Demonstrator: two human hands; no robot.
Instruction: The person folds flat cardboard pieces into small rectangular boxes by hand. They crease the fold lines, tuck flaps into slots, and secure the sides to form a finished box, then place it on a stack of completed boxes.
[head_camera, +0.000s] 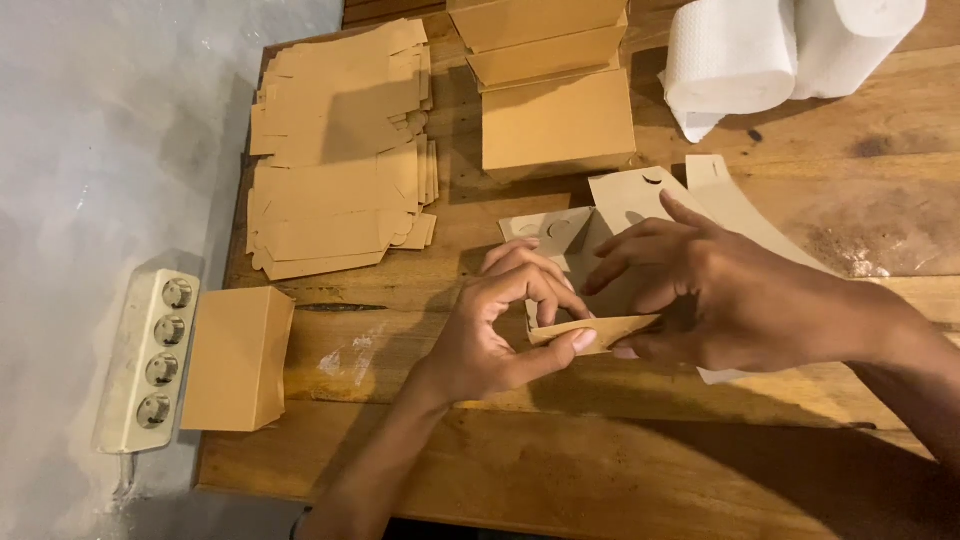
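1. Folding going on at mid-table: left hand (490, 335) and right hand (720, 295) meet on a half-formed kraft box blank (590, 240), lying on the wooden table (620, 460).
2. Left thumb and fingers pinch shut on the blank's near flap (590, 330); right fingers curl around the same flap's far end, index raised.
3. Judged light, thin card: stiff along panels, bends at creases, dents easily. Best held at flap edges near the folds.
4. Flat blanks stack (340, 150) lies left; finished boxes (555, 90) behind; paper towel rolls (780, 50) right.
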